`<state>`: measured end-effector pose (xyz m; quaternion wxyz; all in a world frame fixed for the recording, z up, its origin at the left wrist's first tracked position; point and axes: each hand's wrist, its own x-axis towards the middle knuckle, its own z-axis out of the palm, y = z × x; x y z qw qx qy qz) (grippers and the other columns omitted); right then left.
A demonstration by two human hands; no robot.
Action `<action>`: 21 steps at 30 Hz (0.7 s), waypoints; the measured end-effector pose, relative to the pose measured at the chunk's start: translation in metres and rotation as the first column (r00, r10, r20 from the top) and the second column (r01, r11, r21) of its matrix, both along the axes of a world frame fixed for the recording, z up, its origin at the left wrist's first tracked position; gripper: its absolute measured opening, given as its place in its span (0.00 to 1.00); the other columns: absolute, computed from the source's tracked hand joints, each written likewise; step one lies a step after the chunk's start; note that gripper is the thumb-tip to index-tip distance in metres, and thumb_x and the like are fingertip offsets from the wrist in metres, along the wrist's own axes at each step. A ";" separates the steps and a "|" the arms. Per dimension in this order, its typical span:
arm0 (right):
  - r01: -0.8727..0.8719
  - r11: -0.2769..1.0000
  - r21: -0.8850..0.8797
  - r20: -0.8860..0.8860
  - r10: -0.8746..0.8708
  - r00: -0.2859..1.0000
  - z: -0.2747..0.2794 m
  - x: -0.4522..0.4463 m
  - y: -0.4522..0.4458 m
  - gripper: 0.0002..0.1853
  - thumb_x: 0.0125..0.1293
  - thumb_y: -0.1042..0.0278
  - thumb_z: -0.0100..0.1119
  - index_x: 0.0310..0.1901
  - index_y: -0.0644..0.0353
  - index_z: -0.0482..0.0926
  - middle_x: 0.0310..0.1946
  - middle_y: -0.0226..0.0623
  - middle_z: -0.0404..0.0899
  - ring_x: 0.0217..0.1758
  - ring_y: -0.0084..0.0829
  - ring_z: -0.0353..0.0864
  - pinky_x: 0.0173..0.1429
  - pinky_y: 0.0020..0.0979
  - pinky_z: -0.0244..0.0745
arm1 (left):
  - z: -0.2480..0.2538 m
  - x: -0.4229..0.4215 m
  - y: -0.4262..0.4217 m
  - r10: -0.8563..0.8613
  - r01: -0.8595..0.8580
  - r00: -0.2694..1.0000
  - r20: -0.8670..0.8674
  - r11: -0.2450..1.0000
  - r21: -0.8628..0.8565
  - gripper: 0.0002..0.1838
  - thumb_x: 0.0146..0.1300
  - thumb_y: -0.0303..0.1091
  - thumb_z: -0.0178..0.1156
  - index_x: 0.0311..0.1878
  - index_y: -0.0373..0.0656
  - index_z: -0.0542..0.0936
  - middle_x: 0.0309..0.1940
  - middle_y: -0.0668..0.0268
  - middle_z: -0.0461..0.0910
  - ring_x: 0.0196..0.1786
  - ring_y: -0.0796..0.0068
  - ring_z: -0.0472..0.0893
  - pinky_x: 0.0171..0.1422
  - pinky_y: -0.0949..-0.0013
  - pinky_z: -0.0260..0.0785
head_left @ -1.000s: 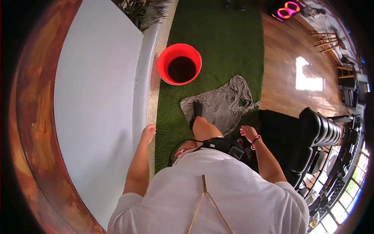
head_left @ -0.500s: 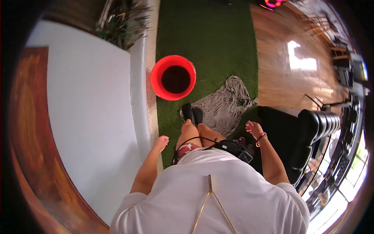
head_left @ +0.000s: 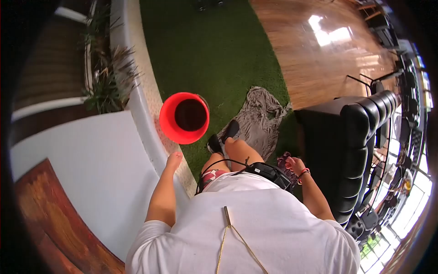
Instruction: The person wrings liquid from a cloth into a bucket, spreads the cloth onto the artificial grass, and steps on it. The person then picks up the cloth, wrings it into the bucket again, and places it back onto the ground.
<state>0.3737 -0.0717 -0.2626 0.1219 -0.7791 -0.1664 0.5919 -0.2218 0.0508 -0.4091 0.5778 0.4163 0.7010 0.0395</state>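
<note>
A red bucket [head_left: 165, 119] with dark contents stands on the green artificial turf in front of me. My left hand [head_left: 174, 160], fingers curled closed with nothing visible in them, hangs just short of the bucket, near the low white ledge. On the other side, my right hand [head_left: 295, 165] is also curled closed beside my hip and wears a pinkish band at the wrist. Behind its fingers shows a crumpled purplish cloth [head_left: 284, 160], which looks apart from the hand. A wrinkled grey cloth [head_left: 258, 118] lies spread on the turf by my shoes.
A black tufted sofa [head_left: 353, 137] stands close on my right, with metal-legged furniture beyond it. Wooden flooring [head_left: 310, 68] borders the turf [head_left: 205, 55]. Along the left run a white ledge [head_left: 143, 109], spiky plants [head_left: 109, 89] and a white surface with a brown wooden piece [head_left: 59, 201].
My view has turned and moved forward, so the bucket appears lower and further left. My legs have stepped apart. Both arms have swung slightly, and the hands stay closed.
</note>
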 end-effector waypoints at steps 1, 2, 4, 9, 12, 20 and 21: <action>0.035 0.999 0.001 0.004 -0.035 0.999 -0.005 0.007 -0.002 0.19 0.64 0.56 0.44 0.35 0.67 0.76 0.27 0.37 0.77 0.29 0.25 0.76 0.33 0.26 0.71 | -0.003 0.007 0.002 -0.019 0.019 1.000 -0.005 1.000 -0.023 0.10 0.56 0.33 0.53 0.38 0.39 0.76 0.25 0.65 0.77 0.26 0.76 0.75 0.29 0.73 0.66; 0.072 0.997 0.010 0.009 -0.072 0.997 -0.016 0.018 -0.002 0.20 0.65 0.56 0.43 0.36 0.67 0.76 0.29 0.38 0.78 0.29 0.26 0.77 0.33 0.26 0.71 | -0.003 0.018 0.013 -0.041 0.041 0.999 -0.009 0.998 -0.038 0.10 0.56 0.33 0.53 0.38 0.39 0.76 0.25 0.65 0.77 0.26 0.76 0.75 0.29 0.73 0.66; 0.113 0.991 0.074 0.000 -0.114 0.994 -0.040 0.050 -0.007 0.20 0.65 0.56 0.44 0.36 0.68 0.76 0.29 0.38 0.78 0.29 0.26 0.76 0.34 0.26 0.72 | 0.018 0.057 0.048 -0.068 0.069 0.997 0.026 0.997 -0.034 0.09 0.56 0.32 0.52 0.37 0.38 0.76 0.26 0.64 0.77 0.23 0.77 0.74 0.28 0.73 0.66; 0.384 0.900 0.207 0.032 -0.399 0.917 0.001 0.062 -0.020 0.21 0.64 0.55 0.44 0.35 0.69 0.75 0.26 0.35 0.76 0.27 0.25 0.74 0.36 0.25 0.72 | 0.031 0.158 0.108 -0.419 0.420 0.907 0.036 0.901 -0.110 0.11 0.55 0.33 0.54 0.39 0.39 0.76 0.29 0.62 0.78 0.28 0.75 0.76 0.33 0.72 0.69; 0.437 0.873 0.218 0.059 -0.459 0.887 0.001 0.064 -0.046 0.21 0.65 0.54 0.43 0.34 0.68 0.75 0.25 0.35 0.76 0.28 0.24 0.74 0.36 0.25 0.70 | 0.011 0.203 0.148 -0.631 0.629 0.773 0.064 0.776 0.057 0.11 0.55 0.33 0.53 0.40 0.39 0.76 0.30 0.61 0.78 0.31 0.74 0.77 0.36 0.72 0.69; 0.713 0.692 0.108 0.170 -0.720 0.673 0.000 0.054 -0.111 0.21 0.63 0.54 0.45 0.30 0.66 0.76 0.24 0.36 0.77 0.26 0.25 0.75 0.33 0.24 0.70 | 0.017 0.365 0.254 -0.851 0.851 0.524 0.016 0.524 0.020 0.12 0.54 0.33 0.55 0.41 0.39 0.76 0.32 0.59 0.79 0.35 0.73 0.78 0.42 0.71 0.70; 0.760 0.639 0.123 0.181 -0.767 0.615 0.004 0.048 -0.123 0.21 0.63 0.54 0.44 0.29 0.66 0.76 0.23 0.36 0.76 0.26 0.25 0.75 0.32 0.24 0.70 | 0.010 0.368 0.264 -0.929 0.932 0.362 -0.078 0.361 0.020 0.13 0.53 0.33 0.55 0.42 0.39 0.76 0.33 0.60 0.79 0.36 0.72 0.78 0.42 0.71 0.70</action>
